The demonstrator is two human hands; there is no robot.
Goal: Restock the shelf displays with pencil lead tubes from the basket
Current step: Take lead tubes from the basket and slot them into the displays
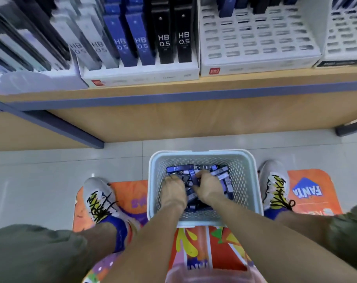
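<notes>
1. Leftmost on the shelf point(173, 86), a white display tray point(140, 73) stands packed with upright lead tubes: grey, blue and black, their HB 0.5 labels facing out so a shopper can read them. It looks full.
2. Next, low in the middle, the left hand point(172, 189) is sunk into the basket point(253, 180), fingers curled down among the pencil lead tubes point(220, 174); it seems to be gathering some, though I cannot tell whether it grips any.
3. Just beside it, the right hand point(207, 187) is likewise buried in the pile with fingers curled round what looks like a few tubes, a blue one showing by the knuckles.
4. The basket sits on the floor between the person's shoes point(101, 199), on an orange mat point(310, 193), probably so both hands can reach it while crouched before the shelf.
5. Rightward on the shelf, a slotted tray point(255, 43) is mostly bare, with a few tubes only at its back; that gap is likely where the stock is meant to go.
</notes>
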